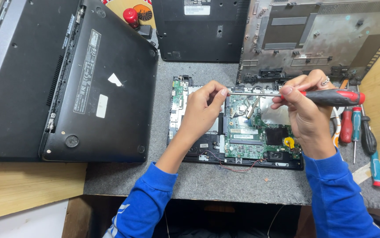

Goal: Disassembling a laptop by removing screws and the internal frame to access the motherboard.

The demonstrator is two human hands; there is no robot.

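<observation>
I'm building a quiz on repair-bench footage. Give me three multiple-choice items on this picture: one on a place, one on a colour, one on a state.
1. Where do the spare screwdrivers lie?
A. right of the opened laptop
B. on the closed laptop
C. on the floor

2. What colour is the handle of the held screwdriver?
A. yellow and green
B. red and black
C. white

3. How is the opened laptop?
A. lid shut
B. wrapped in foil
C. green circuit board exposed

Answers:
1 A, they rest on the grey mat at its right.
2 B, seen in the right hand.
3 C, the board shows beneath the left hand.
</observation>
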